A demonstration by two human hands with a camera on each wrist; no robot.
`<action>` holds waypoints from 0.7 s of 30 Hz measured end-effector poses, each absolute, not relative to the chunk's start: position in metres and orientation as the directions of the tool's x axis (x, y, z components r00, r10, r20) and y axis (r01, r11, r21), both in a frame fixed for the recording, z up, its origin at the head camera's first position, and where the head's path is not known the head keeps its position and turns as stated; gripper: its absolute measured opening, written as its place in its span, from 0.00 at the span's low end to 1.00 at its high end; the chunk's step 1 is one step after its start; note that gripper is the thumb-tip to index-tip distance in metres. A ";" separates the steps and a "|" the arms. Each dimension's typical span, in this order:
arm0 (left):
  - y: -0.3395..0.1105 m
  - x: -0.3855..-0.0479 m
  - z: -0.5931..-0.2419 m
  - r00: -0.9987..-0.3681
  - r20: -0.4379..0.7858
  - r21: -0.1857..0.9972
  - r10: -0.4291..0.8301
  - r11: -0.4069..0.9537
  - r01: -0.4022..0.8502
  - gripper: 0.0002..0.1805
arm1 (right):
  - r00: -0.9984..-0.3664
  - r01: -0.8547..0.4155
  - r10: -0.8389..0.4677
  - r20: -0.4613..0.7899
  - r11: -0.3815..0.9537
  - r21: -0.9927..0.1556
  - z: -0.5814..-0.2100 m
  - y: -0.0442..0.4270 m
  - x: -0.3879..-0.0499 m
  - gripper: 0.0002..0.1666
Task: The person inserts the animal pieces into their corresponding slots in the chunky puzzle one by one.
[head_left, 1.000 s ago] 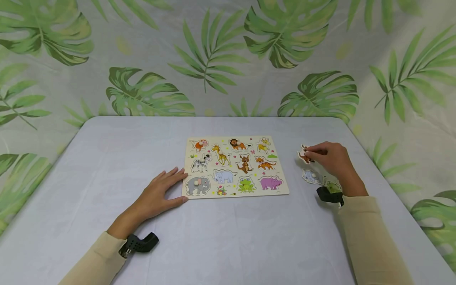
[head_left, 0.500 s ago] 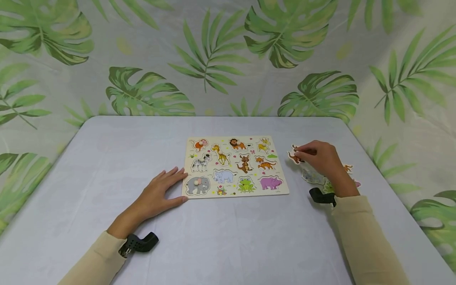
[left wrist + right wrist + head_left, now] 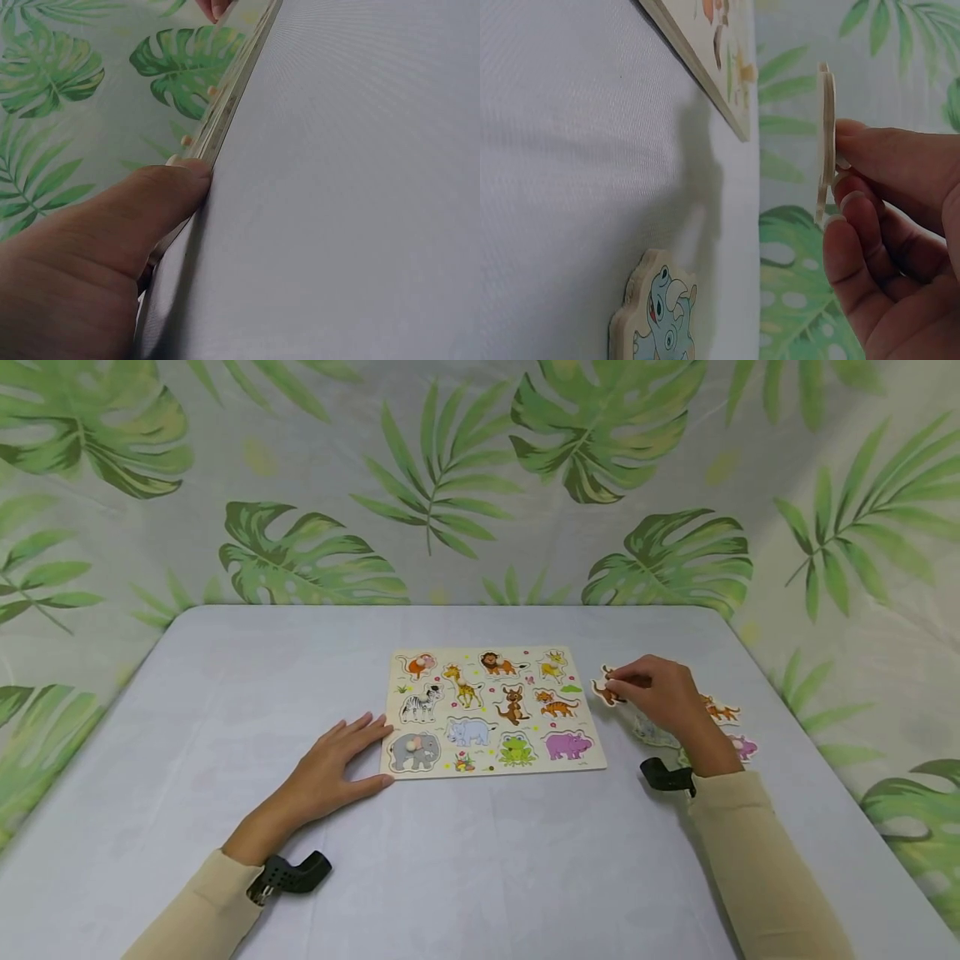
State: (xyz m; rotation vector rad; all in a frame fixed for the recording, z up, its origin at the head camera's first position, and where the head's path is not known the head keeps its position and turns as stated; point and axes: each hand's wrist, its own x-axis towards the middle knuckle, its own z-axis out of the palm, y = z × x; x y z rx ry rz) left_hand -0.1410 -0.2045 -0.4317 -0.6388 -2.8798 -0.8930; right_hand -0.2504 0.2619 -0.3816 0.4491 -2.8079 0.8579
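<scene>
Rhinoceros piece (image 3: 664, 315), partly screened by the right hand (image 3: 666, 695) in head view, shows clearer from right wrist; one tiger piece (image 3: 723, 711) and one hippopotamus piece (image 3: 745, 748) lie farther right. Right hand pinches one kangaroo piece (image 3: 604, 690), right of one puzzle board (image 3: 551, 766); left hand (image 3: 326, 770), fingers extended, touches its left edge.

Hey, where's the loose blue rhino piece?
In the head view, the blue rhino piece lies on the table, right of the puzzle board, near the right hand, which pinches a brown piece.
</scene>
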 end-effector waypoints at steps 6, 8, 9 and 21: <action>-0.205 -0.142 -0.433 -0.909 0.186 0.524 0.373 0.745 0.413 0.40 | -0.928 -0.358 -0.235 0.290 0.781 -0.512 -0.380 0.256 -0.250 0.14; -0.205 -0.142 -0.434 -0.908 0.189 0.524 0.373 0.744 0.415 0.40 | -0.919 -0.375 -0.242 0.311 0.776 -0.507 -0.380 0.254 -0.249 0.13; -0.206 -0.142 -0.434 -0.908 0.190 0.523 0.375 0.744 0.416 0.40 | -0.915 -0.383 -0.245 0.320 0.775 -0.502 -0.380 0.252 -0.249 0.13; -0.206 -0.142 -0.434 -0.912 0.181 0.528 0.368 0.746 0.406 0.40 | -0.894 -0.429 -0.280 0.349 0.760 -0.489 -0.380 0.241 -0.246 0.11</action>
